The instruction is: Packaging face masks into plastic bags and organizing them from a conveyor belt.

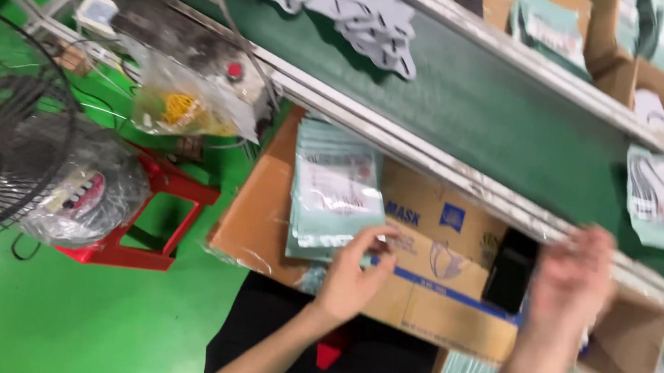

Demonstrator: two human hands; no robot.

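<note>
**Hands over the box, packets stacked by the belt**

So the left hand (pixel 352 279) is hovering over a flat brown cardboard box (pixel 426 289) that has a blue stripe and some blue printing on it. Fingers are loosely curled with the tips right at the lower edge of a stack of pale green packets (pixel 332 190), looks like touching, but I can't tell for sure if it's pinching one. The packets are thin, glossy plastic sleeves with a white panel in the middle, fanned out a bit and lying across the cardboard next to the belt rail.

The right hand (pixel 574 276) is pretty blurred. It's up against the metal rail (pixel 459 173) of the conveyor, fingers spread and open, not holding anything as far as I can make out. Just left of it there's a small black boxy thing (pixel 511 270) standing on the cardboard.

The conveyor belt (pixel 496 105) is dark green, matte, running diagonally. A few flat grey masks (pixel 369 20) lie on it at the upper end, and one more sealed packet (pixel 655 196) sits further right.

Other stuff around: a black wire-cage fan (pixel 0 137) on the left, a red metal stool (pixel 152 220) with a crinkly clear plastic bag (pixel 86 195) on it, shiny green floor (pixel 38 313), and open brown cartons (pixel 620 32) of more packets beyond the belt.
</note>
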